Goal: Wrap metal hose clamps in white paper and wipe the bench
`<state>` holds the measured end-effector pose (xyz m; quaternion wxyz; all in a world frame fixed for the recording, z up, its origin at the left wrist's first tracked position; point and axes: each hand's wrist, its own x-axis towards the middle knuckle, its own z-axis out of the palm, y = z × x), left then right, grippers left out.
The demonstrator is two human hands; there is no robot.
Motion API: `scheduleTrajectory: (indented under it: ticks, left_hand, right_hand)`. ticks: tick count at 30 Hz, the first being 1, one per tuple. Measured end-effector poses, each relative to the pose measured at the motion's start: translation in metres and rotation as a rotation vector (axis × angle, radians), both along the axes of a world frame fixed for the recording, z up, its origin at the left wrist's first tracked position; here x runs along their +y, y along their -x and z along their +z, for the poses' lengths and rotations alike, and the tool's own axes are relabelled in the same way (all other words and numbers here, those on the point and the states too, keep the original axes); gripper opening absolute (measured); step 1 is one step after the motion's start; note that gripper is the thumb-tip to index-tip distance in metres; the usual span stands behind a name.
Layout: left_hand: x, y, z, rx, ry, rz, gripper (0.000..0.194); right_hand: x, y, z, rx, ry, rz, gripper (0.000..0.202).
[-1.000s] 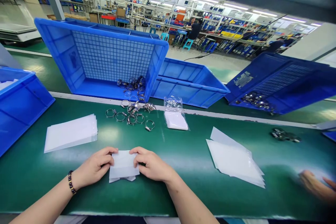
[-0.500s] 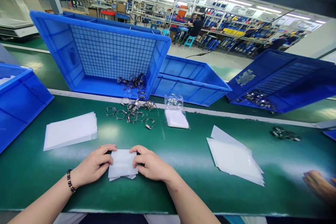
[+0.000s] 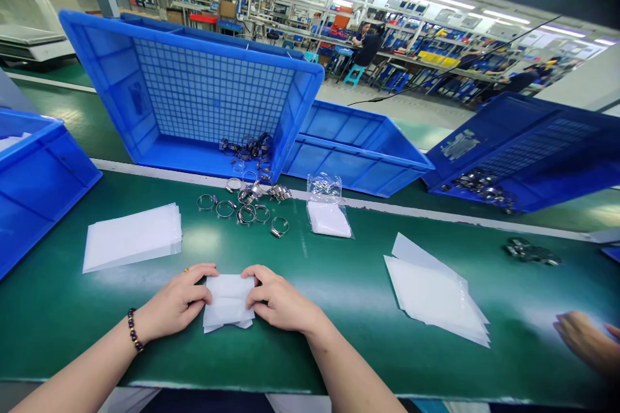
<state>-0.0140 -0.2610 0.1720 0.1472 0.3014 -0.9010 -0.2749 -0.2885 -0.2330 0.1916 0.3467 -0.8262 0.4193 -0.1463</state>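
Between my hands lies a small stack of folded white sheets (image 3: 229,300), low over the green work surface, with uneven corners poking out at its near edge. My left hand (image 3: 184,300) pinches the stack's left edge, thumb and fingers bent. The right edge is gripped by my right hand (image 3: 276,300) in the same way. Beyond them lie several metal hose clamps (image 3: 247,213), some loose and some heaped. A clear plastic bag (image 3: 330,216) with folded white material inside lies behind and to the right of my right hand.
Flat white bags or sheets (image 3: 133,237) lie left; another white pile (image 3: 429,290) lies right. A tilted blue crate (image 3: 194,164) holds more clamps. Other blue bins stand at left (image 3: 43,187), centre (image 3: 358,164) and right (image 3: 547,187). A co-worker's hand (image 3: 584,335) is at far right.
The view has shifted slightly. Both my hands keep their grip on the folded sheets, whose top surface shows a slightly different crease. The co-worker's hand has moved a little.
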Motion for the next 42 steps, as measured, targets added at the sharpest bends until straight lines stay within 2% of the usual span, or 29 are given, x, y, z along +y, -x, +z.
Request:
scheduleTrajectory:
  ticks: [9,18,27,33,42]
  left_hand:
    - [-0.001,0.002,0.0,-0.015,0.024,-0.001,0.029]
    - [0.0,0.002,-0.001,-0.007,0.012,0.014,0.029]
    - [-0.001,0.002,-0.003,-0.006,0.006,0.017,0.029]
    - [0.0,0.001,0.002,0.026,-0.024,0.006,0.031]
    - [0.0,0.0,0.004,-0.009,-0.094,-0.002,0.007]
  right_hand:
    - [0.001,0.001,0.005,-0.02,-0.007,0.021,0.025]
    - [-0.003,-0.003,0.0,0.059,-0.012,-0.05,0.002]
    - [-0.002,0.001,0.005,0.03,-0.04,-0.076,0.016]
    - [-0.002,-0.005,0.001,-0.107,0.068,-0.16,0.02]
    - [-0.004,-0.01,-0.01,-0.141,0.123,-0.125,0.024]
